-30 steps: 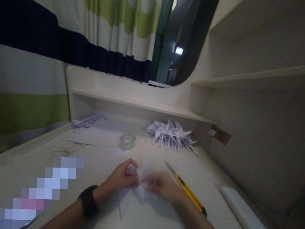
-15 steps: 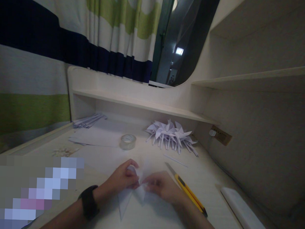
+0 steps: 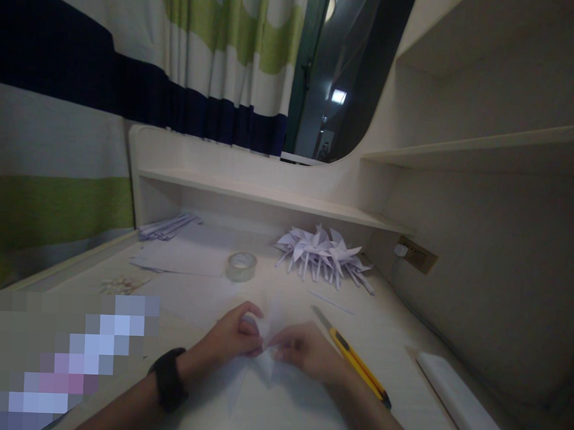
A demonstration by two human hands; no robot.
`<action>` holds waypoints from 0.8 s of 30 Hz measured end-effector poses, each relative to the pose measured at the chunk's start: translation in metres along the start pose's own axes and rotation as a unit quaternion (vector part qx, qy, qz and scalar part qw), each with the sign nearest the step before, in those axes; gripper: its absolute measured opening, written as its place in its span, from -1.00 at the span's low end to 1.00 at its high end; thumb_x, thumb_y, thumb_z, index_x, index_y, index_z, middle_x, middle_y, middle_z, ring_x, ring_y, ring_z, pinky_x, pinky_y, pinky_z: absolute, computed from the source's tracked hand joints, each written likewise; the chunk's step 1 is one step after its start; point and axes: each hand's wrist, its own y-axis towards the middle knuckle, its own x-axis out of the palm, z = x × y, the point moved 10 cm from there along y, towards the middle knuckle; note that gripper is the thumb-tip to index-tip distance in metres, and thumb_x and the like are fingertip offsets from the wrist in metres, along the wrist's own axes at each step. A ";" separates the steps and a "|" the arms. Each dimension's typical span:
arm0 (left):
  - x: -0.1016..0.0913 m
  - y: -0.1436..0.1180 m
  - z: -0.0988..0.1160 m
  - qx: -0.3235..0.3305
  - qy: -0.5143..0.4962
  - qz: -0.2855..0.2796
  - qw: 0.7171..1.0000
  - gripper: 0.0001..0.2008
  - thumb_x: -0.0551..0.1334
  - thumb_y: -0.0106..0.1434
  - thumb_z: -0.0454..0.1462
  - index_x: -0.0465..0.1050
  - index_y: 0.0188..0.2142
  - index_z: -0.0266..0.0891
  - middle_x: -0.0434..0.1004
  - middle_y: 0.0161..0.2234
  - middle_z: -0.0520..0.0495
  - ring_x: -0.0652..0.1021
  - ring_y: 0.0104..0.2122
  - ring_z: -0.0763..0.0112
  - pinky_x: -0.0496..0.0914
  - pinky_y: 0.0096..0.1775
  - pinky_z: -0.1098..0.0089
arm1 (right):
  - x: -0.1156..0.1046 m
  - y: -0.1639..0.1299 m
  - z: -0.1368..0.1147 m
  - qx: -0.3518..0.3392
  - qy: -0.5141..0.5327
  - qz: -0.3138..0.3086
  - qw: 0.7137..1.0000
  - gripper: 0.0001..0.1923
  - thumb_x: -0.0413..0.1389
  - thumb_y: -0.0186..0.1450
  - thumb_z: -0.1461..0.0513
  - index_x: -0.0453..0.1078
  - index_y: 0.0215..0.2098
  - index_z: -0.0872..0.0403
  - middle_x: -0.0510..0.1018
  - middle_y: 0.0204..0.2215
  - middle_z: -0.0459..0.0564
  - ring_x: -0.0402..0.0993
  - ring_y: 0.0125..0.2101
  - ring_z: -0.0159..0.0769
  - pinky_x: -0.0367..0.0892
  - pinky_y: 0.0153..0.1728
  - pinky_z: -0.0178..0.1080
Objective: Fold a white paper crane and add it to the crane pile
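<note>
My left hand (image 3: pixel 230 340) and my right hand (image 3: pixel 305 353) meet over a small white folded paper piece (image 3: pixel 263 358) on the pale desk (image 3: pixel 396 325). Both pinch it at its middle with thumb and fingers. Pointed flaps of the paper stick out below and above the fingers. A black watch sits on my left wrist (image 3: pixel 168 379). A yellow utility knife (image 3: pixel 354 363) lies just right of my right hand, blade out and pointing away.
A pile of finished white paper shapes (image 3: pixel 324 254) lies at the back under a low shelf (image 3: pixel 269 194). A roll of clear tape (image 3: pixel 240 266), flat paper sheets (image 3: pixel 182 256) and paper strips (image 3: pixel 167 226) lie behind. A white device (image 3: pixel 459 396) rests at right.
My hands stay in place, and the fingers shift slightly on the paper. The lower pointed flap looks less distinct now, partly blurred.
</note>
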 end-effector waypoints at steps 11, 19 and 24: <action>0.000 0.000 -0.002 0.002 0.015 -0.010 1.000 -0.60 0.31 -0.11 -0.37 0.19 -0.27 -0.18 0.47 -0.69 0.18 0.44 -0.68 0.49 0.26 -0.57 0.50 | -0.001 0.000 0.000 -0.004 0.000 0.001 1.000 -0.74 0.25 0.12 0.14 0.60 -0.25 0.08 0.58 -0.48 -0.04 0.33 -0.51 -0.38 0.19 -0.48 -0.36; 0.001 -0.001 0.001 -0.011 0.014 0.006 1.000 -0.62 0.30 -0.13 -0.34 0.21 -0.30 -0.18 0.44 -0.71 0.18 0.44 -0.69 0.46 0.25 -0.58 0.48 | -0.001 -0.001 -0.002 0.009 -0.004 -0.001 1.000 -0.74 0.25 0.12 0.13 0.60 -0.26 0.08 0.59 -0.47 -0.03 0.35 -0.51 -0.38 0.21 -0.48 -0.36; 0.000 -0.001 0.002 -0.001 0.018 0.010 1.000 -0.63 0.30 -0.11 -0.36 0.22 -0.29 -0.18 0.47 -0.69 0.16 0.47 -0.67 0.44 0.27 -0.57 0.48 | 0.000 -0.001 -0.002 0.005 -0.011 -0.006 1.000 -0.74 0.25 0.13 0.12 0.60 -0.24 0.07 0.61 -0.44 -0.02 0.38 -0.48 -0.35 0.22 -0.46 -0.35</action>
